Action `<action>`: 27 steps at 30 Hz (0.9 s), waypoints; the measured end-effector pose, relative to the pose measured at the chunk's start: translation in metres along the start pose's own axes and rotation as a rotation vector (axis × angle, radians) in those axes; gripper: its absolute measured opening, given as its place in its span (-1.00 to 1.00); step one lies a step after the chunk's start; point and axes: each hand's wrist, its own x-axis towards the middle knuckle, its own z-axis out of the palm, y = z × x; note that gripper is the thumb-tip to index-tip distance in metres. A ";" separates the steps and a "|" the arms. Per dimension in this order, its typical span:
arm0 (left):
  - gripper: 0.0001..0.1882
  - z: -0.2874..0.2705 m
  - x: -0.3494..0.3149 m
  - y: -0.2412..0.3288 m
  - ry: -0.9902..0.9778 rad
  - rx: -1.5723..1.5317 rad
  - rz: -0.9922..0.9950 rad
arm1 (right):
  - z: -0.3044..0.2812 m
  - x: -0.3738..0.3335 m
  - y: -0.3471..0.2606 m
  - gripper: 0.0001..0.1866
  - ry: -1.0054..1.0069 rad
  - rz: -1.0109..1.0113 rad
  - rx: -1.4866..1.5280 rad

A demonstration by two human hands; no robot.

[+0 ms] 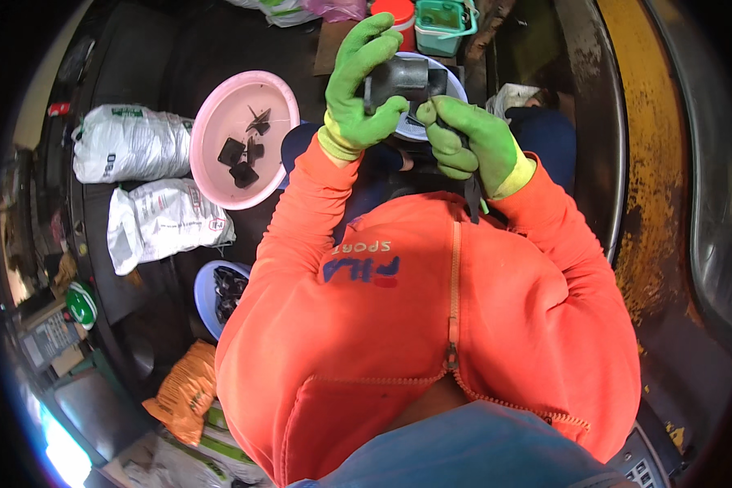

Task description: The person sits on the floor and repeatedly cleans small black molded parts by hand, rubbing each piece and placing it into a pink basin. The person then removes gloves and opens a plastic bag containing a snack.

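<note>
Both my hands wear green gloves with yellow cuffs. In my left hand [359, 98] a dark grey, smooth, curved part [405, 76], perhaps moulded plastic, is gripped between thumb and fingers. My right hand [480, 140] is closed, with its thumb and forefinger at the part's right side. A narrow dark thing [472, 198] sticks out below that fist towards my chest; its kind cannot be made out. Under the part stands a pale blue basin [455, 73], largely covered by my hands. Left of my left hand, a pink basin [206, 180] holds several black pieces [242, 174].
White sacks [130, 142] lie left of the pink basin. Lower down are a blue basin [206, 301] with dark contents and an orange bag [189, 389]. A red tub [400, 18] and a teal bucket [443, 37] stand at the far side. A worn yellow metal panel [651, 163] rises at right.
</note>
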 end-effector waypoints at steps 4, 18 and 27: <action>-0.14 -0.025 -0.024 0.000 0.222 -0.363 -0.411 | -0.022 0.030 -0.028 -0.77 -0.230 -0.285 0.343; -0.56 -0.209 -0.449 0.139 2.196 -0.051 -0.741 | -0.222 0.074 -0.010 -0.68 0.388 0.016 -0.010; -0.48 -0.365 -0.460 0.206 2.040 0.161 -0.769 | -0.229 0.076 -0.007 -0.75 0.168 -0.021 0.055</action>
